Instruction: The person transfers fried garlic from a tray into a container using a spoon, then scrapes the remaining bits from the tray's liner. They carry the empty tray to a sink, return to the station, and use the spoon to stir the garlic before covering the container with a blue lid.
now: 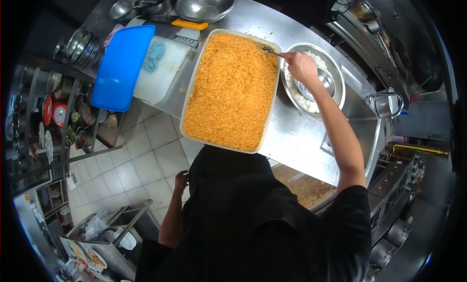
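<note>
A large rectangular tub point(183, 117) filled with orange rice point(233, 92) sits on the steel counter, reaching its front edge. My right hand point(302, 68) is closed on the handle of a metal fork point(267, 49). The fork's head lies in the rice at the tub's far right corner, partly buried. Below my right forearm stands a steel bowl point(339, 95) holding white rice, with a smaller metal bowl point(325, 82) inside it. My left hand point(181, 181) hangs beside the black apron with nothing in it, its fingers loosely apart.
Left of the tub are a blue lid point(121, 70), a white cutting board point(163, 80) with a teal cloth point(154, 55), and an orange-handled grater point(190, 25). A colander point(205, 4) and other bowls stand behind. A metal pitcher point(386, 105) stands near the sink at right.
</note>
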Demonstrator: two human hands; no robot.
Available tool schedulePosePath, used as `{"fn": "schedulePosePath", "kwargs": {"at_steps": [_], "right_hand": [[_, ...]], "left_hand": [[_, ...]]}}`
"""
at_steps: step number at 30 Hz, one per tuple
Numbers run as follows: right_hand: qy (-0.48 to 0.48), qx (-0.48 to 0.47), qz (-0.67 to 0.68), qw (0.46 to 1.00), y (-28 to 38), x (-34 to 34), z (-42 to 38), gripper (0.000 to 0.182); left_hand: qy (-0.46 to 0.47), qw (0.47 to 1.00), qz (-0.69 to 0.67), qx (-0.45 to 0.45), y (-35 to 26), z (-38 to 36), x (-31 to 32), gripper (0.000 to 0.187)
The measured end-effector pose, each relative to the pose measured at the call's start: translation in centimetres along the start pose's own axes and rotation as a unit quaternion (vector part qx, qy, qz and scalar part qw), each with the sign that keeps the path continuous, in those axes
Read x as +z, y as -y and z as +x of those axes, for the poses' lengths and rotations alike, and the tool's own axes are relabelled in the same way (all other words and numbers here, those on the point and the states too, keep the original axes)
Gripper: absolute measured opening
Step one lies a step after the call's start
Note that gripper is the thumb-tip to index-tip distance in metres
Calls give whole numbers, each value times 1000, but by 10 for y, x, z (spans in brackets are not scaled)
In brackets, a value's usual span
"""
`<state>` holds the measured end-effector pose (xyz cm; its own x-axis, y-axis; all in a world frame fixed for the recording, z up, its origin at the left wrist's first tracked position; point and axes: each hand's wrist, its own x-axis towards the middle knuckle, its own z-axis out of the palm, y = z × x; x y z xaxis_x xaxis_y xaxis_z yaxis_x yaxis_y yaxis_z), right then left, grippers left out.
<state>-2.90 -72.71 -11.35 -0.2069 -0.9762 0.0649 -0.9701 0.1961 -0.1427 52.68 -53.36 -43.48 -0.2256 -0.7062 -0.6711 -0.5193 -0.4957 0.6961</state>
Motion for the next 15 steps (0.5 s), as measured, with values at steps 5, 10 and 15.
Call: {"fn": "schedulePosePath", "kwargs": {"at_steps": [5, 10, 15], "right_hand": [[-5, 5, 2, 1000, -13, -6, -30, 27], [-53, 80, 190, 977, 2, 8, -39, 24], [-25, 94, 197, 976, 39, 39, -23, 24]], "left_hand": [[-4, 990, -115, -84, 0, 9, 4, 33], [-19, 978, -158, -138, -11, 4, 8, 32], [-20, 980, -151, -127, -6, 5, 6, 32]]}}
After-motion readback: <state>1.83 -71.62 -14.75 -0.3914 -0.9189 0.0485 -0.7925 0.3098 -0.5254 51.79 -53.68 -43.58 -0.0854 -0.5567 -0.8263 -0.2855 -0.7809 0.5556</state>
